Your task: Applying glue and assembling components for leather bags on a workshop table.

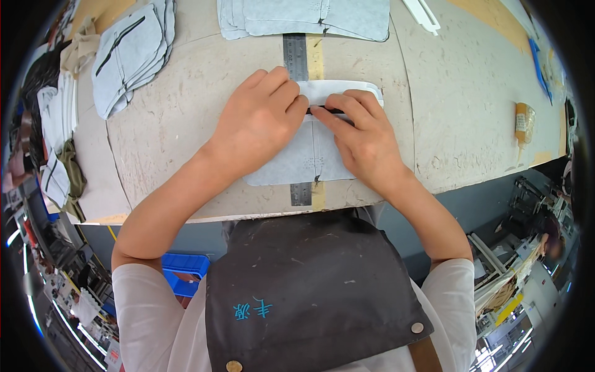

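Observation:
A light grey panel (285,162) with rounded corners lies flat in front of me, over a steel ruler (301,195). Across its upper part runs a narrow black strip (333,111). My left hand (257,121) is closed, its curled fingers at the strip's left end; the fingertips are hidden. From the other side my right hand (370,139) pinches along the strip, with the index fingertip close to my left hand. White edging shows along the panel's top right corner. Small marks dot the panel's lower half.
Stacked grey panels lie at the far middle (316,18) and far left (133,56), the left ones with a black strip. White plastic bars (423,15) rest at the back. A yellowish bottle (524,121) and a blue tool (540,70) are at right. Cloth pieces (57,118) crowd the left edge.

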A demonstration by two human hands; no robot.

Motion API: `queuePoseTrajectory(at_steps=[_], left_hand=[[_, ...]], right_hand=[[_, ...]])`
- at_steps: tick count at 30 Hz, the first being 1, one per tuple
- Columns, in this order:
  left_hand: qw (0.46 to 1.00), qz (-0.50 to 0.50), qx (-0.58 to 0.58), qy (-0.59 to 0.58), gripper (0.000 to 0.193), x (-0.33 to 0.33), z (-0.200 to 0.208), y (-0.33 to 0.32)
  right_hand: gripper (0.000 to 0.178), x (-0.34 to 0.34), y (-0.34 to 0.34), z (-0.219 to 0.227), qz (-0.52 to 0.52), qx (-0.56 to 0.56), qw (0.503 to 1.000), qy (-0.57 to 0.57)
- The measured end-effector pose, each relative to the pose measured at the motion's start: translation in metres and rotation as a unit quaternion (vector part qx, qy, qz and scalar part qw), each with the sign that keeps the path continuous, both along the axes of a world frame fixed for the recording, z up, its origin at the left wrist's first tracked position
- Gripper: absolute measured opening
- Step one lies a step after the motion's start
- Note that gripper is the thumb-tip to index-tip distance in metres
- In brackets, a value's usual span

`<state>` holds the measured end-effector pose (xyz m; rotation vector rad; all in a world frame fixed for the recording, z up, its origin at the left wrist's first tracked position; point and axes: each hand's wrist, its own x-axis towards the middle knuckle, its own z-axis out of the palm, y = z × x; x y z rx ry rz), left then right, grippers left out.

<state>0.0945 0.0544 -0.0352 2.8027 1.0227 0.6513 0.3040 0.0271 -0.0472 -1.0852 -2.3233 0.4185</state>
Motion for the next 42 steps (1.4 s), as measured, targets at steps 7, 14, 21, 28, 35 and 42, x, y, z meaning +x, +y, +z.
queuePoseTrajectory(at_steps=[7,14,21,28,35,42], left_hand=[[0.994,-0.017,0.06,0.084,0.024,0.006,-0.001,-0.001],[0.999,0.017,-0.042,0.024,0.018,0.003,0.005,0.009],[0.997,0.023,-0.074,0.006,0.019,0.002,0.008,0.007],[0.997,-0.004,0.017,0.071,0.024,0.006,0.005,0.001],[0.994,-0.013,0.039,0.097,0.024,0.007,0.002,0.007],[0.999,0.007,0.052,-0.013,0.022,0.008,0.004,0.006]], right_hand=[[0.037,-0.002,-0.001,-0.001,-0.013,0.009,1.0,0.002],[0.035,-0.003,-0.001,-0.004,-0.011,0.0,1.0,-0.01],[0.033,-0.003,-0.001,-0.007,-0.009,0.002,1.0,0.003],[0.032,-0.002,-0.001,-0.007,-0.004,0.01,1.0,-0.017],[0.032,-0.003,-0.003,-0.009,-0.001,0.024,0.999,-0.035],[0.032,-0.004,-0.006,-0.013,-0.013,0.026,0.999,-0.032]])
